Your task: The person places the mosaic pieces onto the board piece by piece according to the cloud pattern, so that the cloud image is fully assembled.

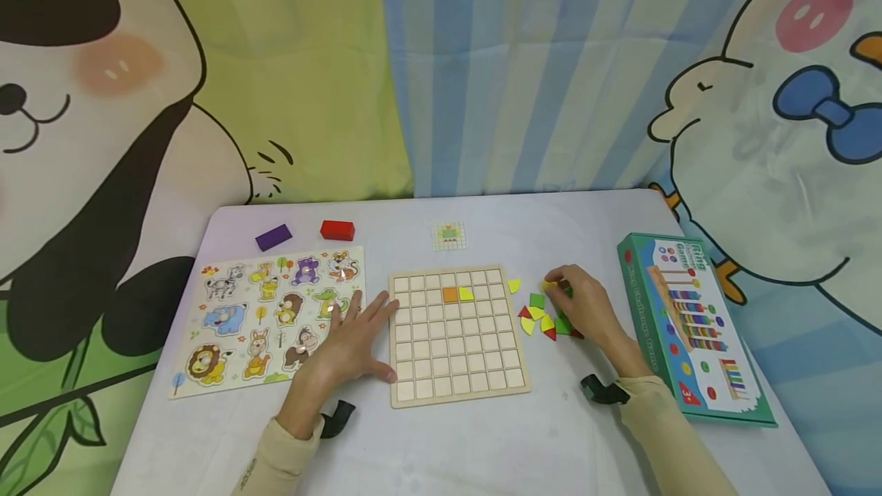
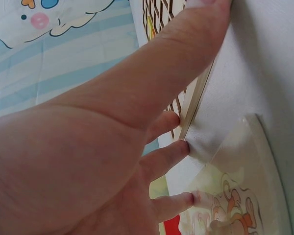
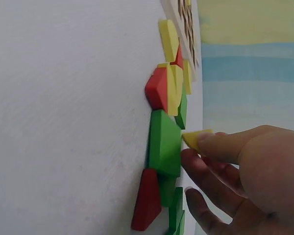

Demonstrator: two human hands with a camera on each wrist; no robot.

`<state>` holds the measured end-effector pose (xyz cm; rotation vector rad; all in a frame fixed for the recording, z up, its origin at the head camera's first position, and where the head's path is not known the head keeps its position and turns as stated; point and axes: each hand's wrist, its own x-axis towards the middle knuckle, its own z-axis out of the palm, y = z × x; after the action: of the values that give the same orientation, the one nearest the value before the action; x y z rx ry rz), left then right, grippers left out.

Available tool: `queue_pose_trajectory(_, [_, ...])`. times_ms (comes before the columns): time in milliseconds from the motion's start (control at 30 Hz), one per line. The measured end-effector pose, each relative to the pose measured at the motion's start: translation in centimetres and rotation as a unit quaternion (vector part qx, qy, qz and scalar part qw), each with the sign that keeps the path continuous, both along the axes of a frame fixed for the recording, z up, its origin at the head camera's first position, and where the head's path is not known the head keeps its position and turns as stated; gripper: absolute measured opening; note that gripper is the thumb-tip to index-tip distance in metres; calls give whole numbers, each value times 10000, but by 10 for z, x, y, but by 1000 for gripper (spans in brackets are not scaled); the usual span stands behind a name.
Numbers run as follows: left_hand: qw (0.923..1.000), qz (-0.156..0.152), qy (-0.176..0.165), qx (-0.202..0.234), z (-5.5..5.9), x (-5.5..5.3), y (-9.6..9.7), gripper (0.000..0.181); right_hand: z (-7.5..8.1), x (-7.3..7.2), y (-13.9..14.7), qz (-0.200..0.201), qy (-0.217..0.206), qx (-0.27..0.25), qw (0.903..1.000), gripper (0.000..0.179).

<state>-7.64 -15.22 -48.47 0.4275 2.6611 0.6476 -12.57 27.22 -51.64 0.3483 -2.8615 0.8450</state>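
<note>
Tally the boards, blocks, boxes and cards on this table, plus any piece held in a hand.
Boards: 2 (wooden grid, animal puzzle)
Blocks: 2 (purple block, red block)
Boxes: 1 (green box)
Cards: 1 (pattern card)
Held pieces: 1 (yellow piece, right hand)
Total: 7

A cloth-covered table (image 1: 441,454) bears a wooden grid board (image 1: 458,347); left of it lie an animal puzzle (image 1: 272,337), purple block (image 1: 273,237) and red block (image 1: 338,230); behind it, a pattern card (image 1: 449,236); right of it, coloured pieces (image 1: 537,301) and a green toy box (image 1: 696,327).
</note>
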Motion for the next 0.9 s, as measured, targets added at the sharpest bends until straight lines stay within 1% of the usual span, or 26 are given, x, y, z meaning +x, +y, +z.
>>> queue_pose_trajectory(100, [10000,1,-7,3,1,0,0,119,0,-1,-1,-43,29,-228,9997,16])
queue_pose_trajectory(267, [10000,-12,6,51,1,0,0,119,1,-2,-5,-47,-78,-582,9983,20])
queue_pose_trajectory(433, [10000,-30,60,61,1,1,-1,119,5,-1,-11,96,-263,-945,9951,23])
queue_pose_trajectory(633, [9999,-43,69,65,1,0,-1,120,11,-1,-21,266,-385,-1265,9909,22])
queue_pose_trajectory(767, [10000,-41,52,22,-1,0,-1,121,15,-1,-32,441,-667,-1494,9855,21])
queue_pose_trajectory(900, [10000,-35,41,16,-1,0,-1,121,16,-1,-43,650,-1066,-1492,9809,20])
